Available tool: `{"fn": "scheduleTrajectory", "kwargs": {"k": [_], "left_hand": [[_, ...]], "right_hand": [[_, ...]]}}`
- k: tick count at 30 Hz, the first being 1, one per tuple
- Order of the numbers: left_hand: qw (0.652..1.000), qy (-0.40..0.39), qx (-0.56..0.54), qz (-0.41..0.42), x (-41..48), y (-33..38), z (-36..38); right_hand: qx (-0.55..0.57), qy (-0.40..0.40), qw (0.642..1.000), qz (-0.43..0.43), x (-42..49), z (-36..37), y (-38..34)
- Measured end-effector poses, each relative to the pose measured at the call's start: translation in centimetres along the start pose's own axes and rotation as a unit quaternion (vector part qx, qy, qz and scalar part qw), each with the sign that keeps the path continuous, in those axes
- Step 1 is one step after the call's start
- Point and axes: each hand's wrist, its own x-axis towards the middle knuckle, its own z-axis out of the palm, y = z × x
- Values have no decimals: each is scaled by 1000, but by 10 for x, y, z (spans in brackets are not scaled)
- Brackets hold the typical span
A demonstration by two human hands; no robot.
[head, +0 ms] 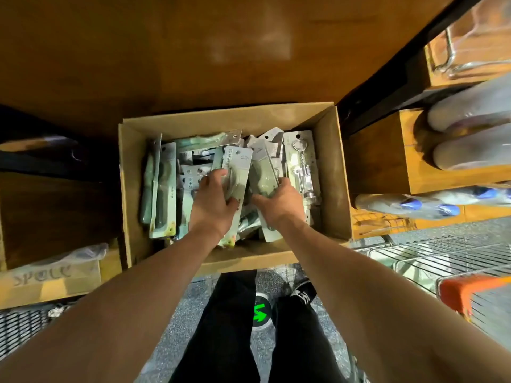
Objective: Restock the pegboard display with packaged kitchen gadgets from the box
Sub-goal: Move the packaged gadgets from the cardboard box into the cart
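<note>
A cardboard box (330, 172) sits on a wooden shelf (166, 51), filled with a loose heap of carded gadget packs. Both hands reach down into its middle, side by side. The left hand (214, 201) has its fingers and thumb curled round a long pale pack (240, 161) that sticks out beyond its fingers. The right hand (279, 201) grips a second pack (261, 168) just beside the first. A corkscrew pack (301, 161) lies flat by the box's right wall, just right of that hand.
</note>
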Motion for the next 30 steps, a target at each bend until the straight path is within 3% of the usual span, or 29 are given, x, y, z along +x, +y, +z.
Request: {"fn": "scheduleTrajectory", "kwargs": {"k": [7,12,18,24,30], "left_hand": [[998,20,21,51,-24,46,-9],[992,40,32,114,-63,109,-3],[974,23,28,223,-124,212,40],[935,-47,23,351,-212,319,140],[892,-134,96,421,-284,347,265]], "right_hand": [[121,-17,993,-2,-37,-43,18],[218,78,971,-68,-80,-102,58],[404,205,889,-70,-124,-185,132],[521,321,790,-33,-162,-267,254],[559,316,762,86,-177,-278,388]]}}
